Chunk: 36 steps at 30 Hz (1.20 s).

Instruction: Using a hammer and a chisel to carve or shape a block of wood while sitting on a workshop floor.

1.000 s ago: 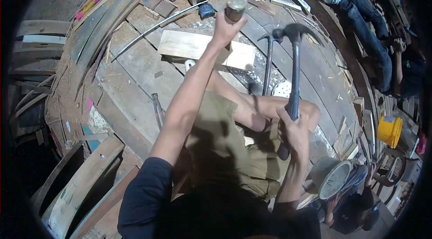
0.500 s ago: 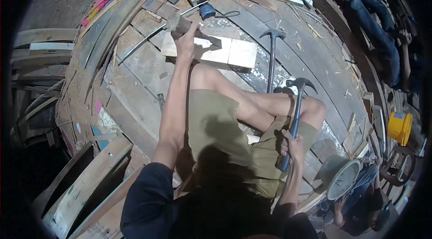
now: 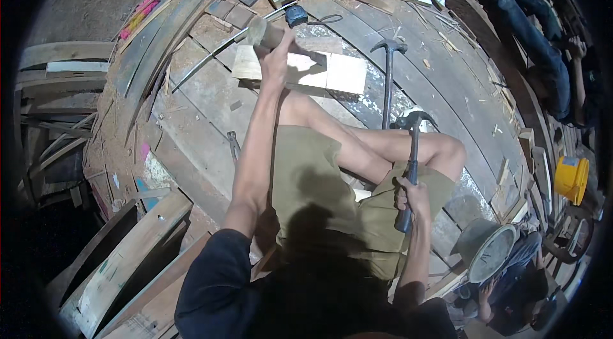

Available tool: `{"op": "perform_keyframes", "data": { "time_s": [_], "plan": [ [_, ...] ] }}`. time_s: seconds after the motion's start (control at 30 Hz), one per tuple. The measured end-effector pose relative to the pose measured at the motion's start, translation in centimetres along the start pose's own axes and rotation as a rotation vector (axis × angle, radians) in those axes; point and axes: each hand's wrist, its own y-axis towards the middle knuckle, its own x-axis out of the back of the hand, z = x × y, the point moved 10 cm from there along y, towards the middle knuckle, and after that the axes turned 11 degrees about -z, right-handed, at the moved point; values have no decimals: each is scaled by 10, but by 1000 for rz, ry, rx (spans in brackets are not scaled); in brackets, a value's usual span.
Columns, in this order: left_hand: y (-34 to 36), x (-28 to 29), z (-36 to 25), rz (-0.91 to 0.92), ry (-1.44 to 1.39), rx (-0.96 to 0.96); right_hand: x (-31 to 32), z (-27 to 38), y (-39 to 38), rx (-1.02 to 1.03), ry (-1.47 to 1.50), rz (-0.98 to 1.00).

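My left hand (image 3: 276, 65) is closed around a short, thick, greyish-brown piece that looks like wood (image 3: 267, 33), held at the left end of a pale timber block (image 3: 348, 74). That block lies flat in front of my crossed legs, with a line across its top and a shadow over its left part. My right hand (image 3: 415, 196) grips the handle of a claw hammer (image 3: 413, 150), its head up near my right knee. Another claw hammer (image 3: 388, 80) lies on the planks just right of the block.
A blue tape measure (image 3: 295, 15) sits beyond the block, and pliers (image 3: 234, 143) lie left of my thigh. Grey bucket (image 3: 471, 256) and yellow bucket (image 3: 569, 180) stand at the right. Two people, one in jeans (image 3: 533, 45), are at the right edge. Curved boards (image 3: 137, 243) line the left.
The hammer head in my right hand has swung a little to the left, so the handle stands more upright. My left hand has shifted slightly right with the thick piece still in it.
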Motion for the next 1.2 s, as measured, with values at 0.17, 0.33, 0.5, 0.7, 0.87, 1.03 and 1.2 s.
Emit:
{"op": "perform_keyframes", "data": {
  "time_s": [0.17, 0.33, 0.5, 0.7, 0.87, 1.03, 1.2],
  "plan": [
    [20, -63, -29, 326, 7, -203, -4, 4, -3, -2, 27, 26],
    [33, -88, -9, 366, 49, -144, -3, 3, -1, -22, 10, 8],
    [37, -94, 7, 349, 95, -90, -2, 0, 4, -32, 40, 3],
    [30, -93, -1, 390, 147, -150, -2, -1, 7, -30, 2, 7],
    [27, -85, -2, 344, 120, -154, 2, -4, 7, -38, 11, -23],
    [27, -95, -3, 350, 131, -148, -3, -2, 5, -5, 26, 24],
    [31, -106, -2, 375, 175, -131, -4, 0, 5, -7, 25, 23]
  ]
}}
